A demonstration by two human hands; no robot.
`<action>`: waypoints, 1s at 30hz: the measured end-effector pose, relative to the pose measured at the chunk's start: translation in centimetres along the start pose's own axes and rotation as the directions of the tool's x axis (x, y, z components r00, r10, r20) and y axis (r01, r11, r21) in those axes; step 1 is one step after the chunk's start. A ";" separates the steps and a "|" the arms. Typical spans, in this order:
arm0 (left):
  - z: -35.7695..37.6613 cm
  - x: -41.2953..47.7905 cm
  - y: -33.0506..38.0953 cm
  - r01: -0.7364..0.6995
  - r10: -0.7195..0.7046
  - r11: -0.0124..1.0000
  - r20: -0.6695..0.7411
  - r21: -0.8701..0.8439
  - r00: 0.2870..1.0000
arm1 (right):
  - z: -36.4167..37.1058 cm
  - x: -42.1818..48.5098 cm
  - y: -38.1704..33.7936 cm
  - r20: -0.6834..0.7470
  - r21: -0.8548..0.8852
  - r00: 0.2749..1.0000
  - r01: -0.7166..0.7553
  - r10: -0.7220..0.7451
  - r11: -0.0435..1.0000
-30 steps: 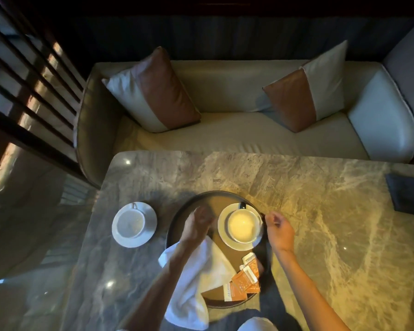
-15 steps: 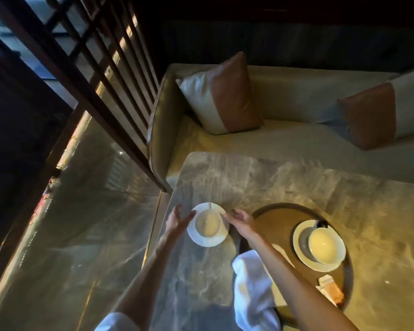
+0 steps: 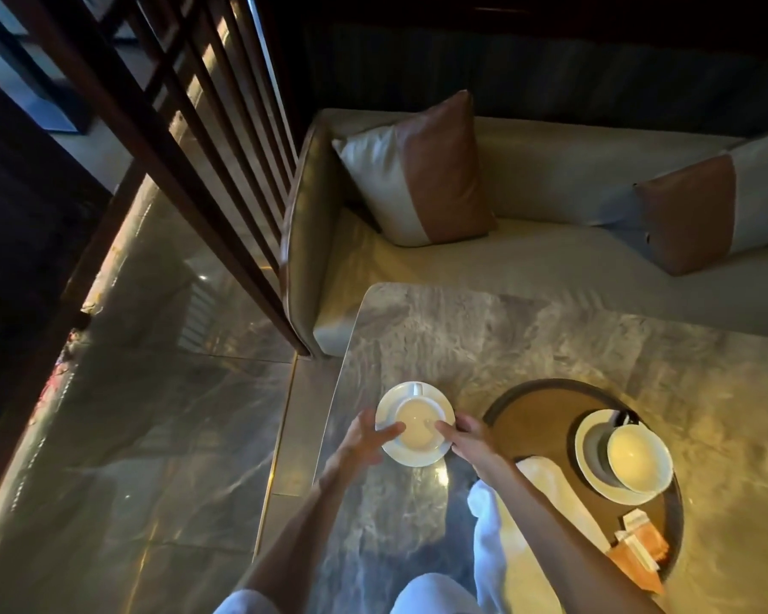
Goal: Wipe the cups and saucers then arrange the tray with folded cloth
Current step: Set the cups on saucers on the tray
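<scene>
A white cup [image 3: 417, 422] stands on a white saucer [image 3: 424, 456] near the left edge of the marble table [image 3: 484, 339]. My left hand [image 3: 366, 438] grips the saucer's left rim, a finger reaching the cup. My right hand [image 3: 466, 438] holds the right rim, fingertips against the cup. To the right, a round dark tray [image 3: 533, 414] carries a second cup [image 3: 639, 458] on its saucer [image 3: 590, 440]. A white cloth [image 3: 488, 547] hangs over the tray's near-left edge, partly under my right forearm.
Orange and white sachets [image 3: 639, 549] lie at the tray's near right. A beige sofa [image 3: 550, 268] with two brown-and-cream cushions [image 3: 422, 170] borders the table's far side. A dark wooden slat screen [image 3: 160, 126] rises at left, above a glossy floor [image 3: 129, 436].
Both hands left the tray and went left to the cup and saucer on the table, closing on its rim. The view swung left and drew closer.
</scene>
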State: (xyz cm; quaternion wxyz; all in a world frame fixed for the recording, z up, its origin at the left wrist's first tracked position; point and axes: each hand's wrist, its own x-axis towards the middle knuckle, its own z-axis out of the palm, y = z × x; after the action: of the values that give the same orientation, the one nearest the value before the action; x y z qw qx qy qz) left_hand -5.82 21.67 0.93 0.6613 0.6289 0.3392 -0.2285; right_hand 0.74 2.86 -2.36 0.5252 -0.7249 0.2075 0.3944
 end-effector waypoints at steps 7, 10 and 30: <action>0.4 0.7 -0.3 0.040 -0.041 0.996 -0.011 -0.078 0.999 | -0.4 -0.3 -0.3 0.057 0.166 0.997 -0.055 0.046 0.985; 0.6 0.5 -0.2 0.044 -0.045 0.993 -0.008 -0.111 0.999 | -0.6 -0.4 -0.4 0.056 0.171 0.998 -0.039 0.030 0.985; 16.1 3.6 3.1 0.028 -0.028 1.000 0.004 0.009 1.000 | -15.3 -1.1 1.0 -0.199 0.294 0.979 0.113 -0.055 0.949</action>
State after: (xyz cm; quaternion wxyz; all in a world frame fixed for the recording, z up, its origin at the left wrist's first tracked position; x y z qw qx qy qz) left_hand 1.44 6.59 0.05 0.6561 0.6265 0.3453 -0.2405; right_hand 4.77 -11.80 0.00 0.6248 -0.6777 0.2833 0.2648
